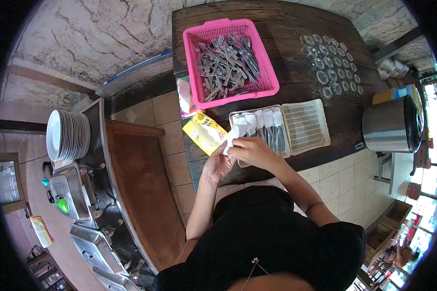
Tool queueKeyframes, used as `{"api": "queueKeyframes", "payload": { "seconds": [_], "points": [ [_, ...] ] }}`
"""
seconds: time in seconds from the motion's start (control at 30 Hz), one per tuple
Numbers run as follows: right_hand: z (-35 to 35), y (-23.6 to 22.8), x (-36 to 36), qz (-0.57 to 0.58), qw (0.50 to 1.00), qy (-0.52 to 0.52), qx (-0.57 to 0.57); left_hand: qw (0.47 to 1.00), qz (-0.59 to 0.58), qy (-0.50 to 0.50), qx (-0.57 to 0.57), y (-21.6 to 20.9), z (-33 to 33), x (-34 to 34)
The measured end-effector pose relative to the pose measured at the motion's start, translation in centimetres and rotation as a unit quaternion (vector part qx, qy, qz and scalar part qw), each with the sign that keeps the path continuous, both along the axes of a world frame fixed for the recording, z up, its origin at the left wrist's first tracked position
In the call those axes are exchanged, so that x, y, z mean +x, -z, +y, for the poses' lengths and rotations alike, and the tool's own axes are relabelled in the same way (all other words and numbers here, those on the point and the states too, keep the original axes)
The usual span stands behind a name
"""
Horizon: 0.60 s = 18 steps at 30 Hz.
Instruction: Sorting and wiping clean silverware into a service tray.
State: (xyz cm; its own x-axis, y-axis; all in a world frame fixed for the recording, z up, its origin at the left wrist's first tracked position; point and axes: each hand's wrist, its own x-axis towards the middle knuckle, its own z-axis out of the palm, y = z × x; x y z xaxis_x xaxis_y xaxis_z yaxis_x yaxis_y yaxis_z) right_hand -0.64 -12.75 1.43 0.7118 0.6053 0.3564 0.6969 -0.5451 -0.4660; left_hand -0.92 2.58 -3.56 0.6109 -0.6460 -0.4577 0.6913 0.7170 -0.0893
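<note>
Both my hands meet over the near edge of the dark wooden table. My left hand is closed round a white paper napkin, and my right hand pinches the same napkin from the right. Whether cutlery lies inside it cannot be seen. Just beyond my fingers, a cream plastic tray holds several napkin-wrapped cutlery sets, metal handles toward me. A yellow tissue pack lies left of my left hand, white tissue showing at its opening. Behind it stands a pink basket of loose forks, knives and spoons.
Right of the tray is a cream mesh basket. Several upturned glasses stand at the far right, near a large steel pot. On the left counter are stacked white plates and steel serving pans.
</note>
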Motion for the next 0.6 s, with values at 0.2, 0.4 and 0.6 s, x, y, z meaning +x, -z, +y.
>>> {"api": "queueKeyframes", "payload": {
  "seconds": [0.2,0.4,0.6],
  "points": [
    [-0.1,0.0,0.0,0.013,0.998,0.054,0.017,0.983,0.017,-0.109,0.149,-0.1,0.6,1.2],
    [-0.5,-0.3,0.8,-0.052,0.992,0.076,0.085,0.978,0.006,-0.186,0.095,-0.1,0.7,1.6],
    [-0.5,-0.4,2.0,-0.057,0.992,0.073,0.09,0.988,-0.051,-0.077,0.125,-1.4,0.6,2.5]
  ]
}}
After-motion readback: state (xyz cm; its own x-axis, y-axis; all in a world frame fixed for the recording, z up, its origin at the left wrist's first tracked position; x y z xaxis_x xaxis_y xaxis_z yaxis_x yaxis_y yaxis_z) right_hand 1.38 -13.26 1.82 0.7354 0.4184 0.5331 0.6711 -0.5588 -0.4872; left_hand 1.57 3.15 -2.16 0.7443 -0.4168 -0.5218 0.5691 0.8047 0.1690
